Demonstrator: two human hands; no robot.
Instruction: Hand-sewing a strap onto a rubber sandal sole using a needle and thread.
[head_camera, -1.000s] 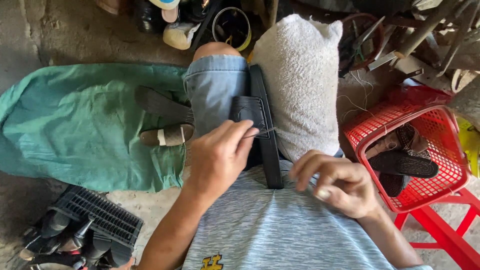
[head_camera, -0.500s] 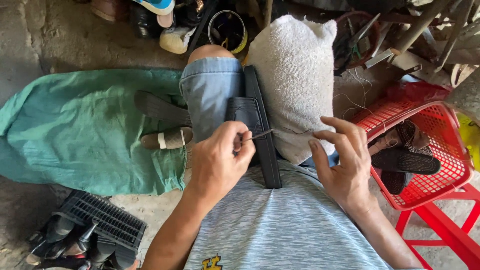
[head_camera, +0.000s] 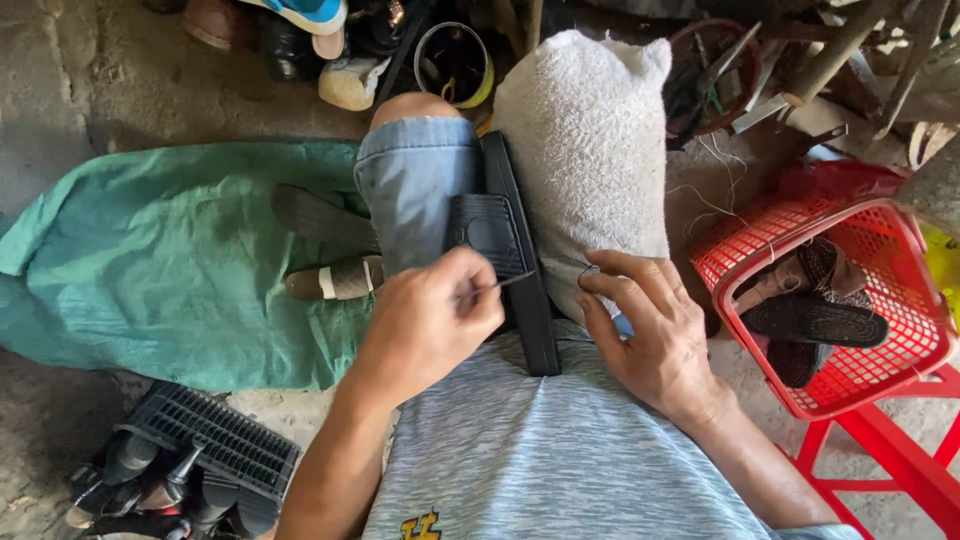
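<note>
A black sandal (head_camera: 512, 250) stands on edge, clamped between my knees, one in denim shorts (head_camera: 415, 180) and the other under a white towel (head_camera: 585, 140). My left hand (head_camera: 430, 320) is closed around a thin metal awl (head_camera: 512, 281) whose tip touches the sandal's side. My right hand (head_camera: 650, 325) rests against the towel just right of the sandal. Its thumb and forefinger pinch a thin thread (head_camera: 590, 271).
A green cloth (head_camera: 170, 260) with two dark sandals (head_camera: 325, 245) lies on the floor to the left. A red basket (head_camera: 850, 390) of sandals sits on a red stool at right. A black crate (head_camera: 215, 440) with tools is at lower left. Shoes and clutter line the far edge.
My right hand has come up from my lap to the towel beside the sandal and closed its fingertips on the thread. My left hand has stayed at the sandal with the awl.
</note>
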